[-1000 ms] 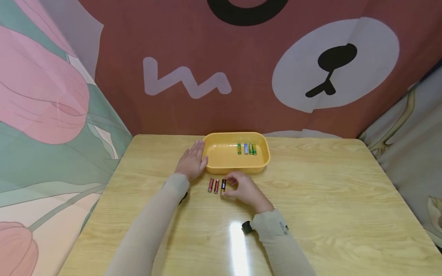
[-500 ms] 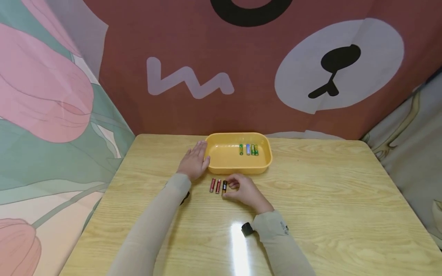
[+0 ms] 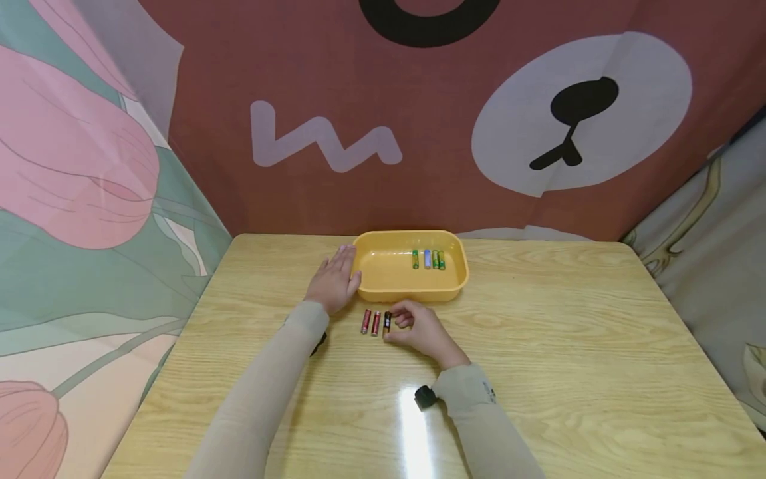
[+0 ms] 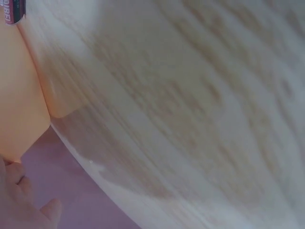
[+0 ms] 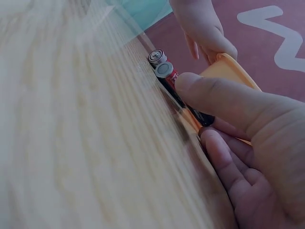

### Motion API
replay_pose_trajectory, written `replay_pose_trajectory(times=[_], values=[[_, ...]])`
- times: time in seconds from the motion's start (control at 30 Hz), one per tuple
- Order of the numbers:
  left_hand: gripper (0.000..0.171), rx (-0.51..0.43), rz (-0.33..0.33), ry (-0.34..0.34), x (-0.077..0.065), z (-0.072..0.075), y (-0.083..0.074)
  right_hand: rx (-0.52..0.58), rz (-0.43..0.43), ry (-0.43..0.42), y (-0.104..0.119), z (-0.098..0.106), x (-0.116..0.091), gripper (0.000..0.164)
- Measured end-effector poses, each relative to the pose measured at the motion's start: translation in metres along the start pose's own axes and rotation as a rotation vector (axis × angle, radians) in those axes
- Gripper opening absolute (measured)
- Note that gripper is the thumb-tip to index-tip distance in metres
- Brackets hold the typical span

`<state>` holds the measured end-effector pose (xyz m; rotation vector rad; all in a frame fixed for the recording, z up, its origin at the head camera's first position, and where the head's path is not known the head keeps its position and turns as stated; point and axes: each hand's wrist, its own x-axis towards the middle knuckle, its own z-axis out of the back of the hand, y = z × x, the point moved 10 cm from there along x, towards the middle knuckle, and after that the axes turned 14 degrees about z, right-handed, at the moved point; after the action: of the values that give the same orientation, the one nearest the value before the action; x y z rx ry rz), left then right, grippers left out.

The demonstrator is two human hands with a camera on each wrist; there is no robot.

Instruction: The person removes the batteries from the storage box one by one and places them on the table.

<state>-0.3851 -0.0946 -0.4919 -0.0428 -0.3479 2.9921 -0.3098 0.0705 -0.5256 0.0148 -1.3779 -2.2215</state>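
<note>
My left hand (image 3: 335, 279) rests against the left end of a yellow plastic basin (image 3: 407, 294), fingers extended along its rim. In front of the basin, two red batteries (image 3: 370, 323) lie side by side on the table. A black battery (image 3: 387, 320) with a gold end lies just right of them. My right hand (image 3: 421, 329) pinches this black battery lengthwise, index finger at the far end and thumb at the near end. The right wrist view shows the thumb (image 5: 190, 88) close to the flat end of a battery. Only part of the left hand (image 4: 24, 200) appears in the left wrist view.
Inside the basin, towards its right side, lie several green batteries (image 3: 415, 259) and a blue one (image 3: 427, 259). The basin stands at the back edge of the wood-grain table (image 3: 568, 332). Printed cloth (image 3: 419, 193) hangs directly behind and along both sides.
</note>
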Motion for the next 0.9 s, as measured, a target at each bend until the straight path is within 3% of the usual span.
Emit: replay_pose_trajectory(times=[0.9], values=[[0.066, -0.007, 0.004, 0.006, 0.0018, -0.0016, 0.0010, -0.030, -0.024, -0.019, -0.0055, -0.0021, 0.0005, 0.049]])
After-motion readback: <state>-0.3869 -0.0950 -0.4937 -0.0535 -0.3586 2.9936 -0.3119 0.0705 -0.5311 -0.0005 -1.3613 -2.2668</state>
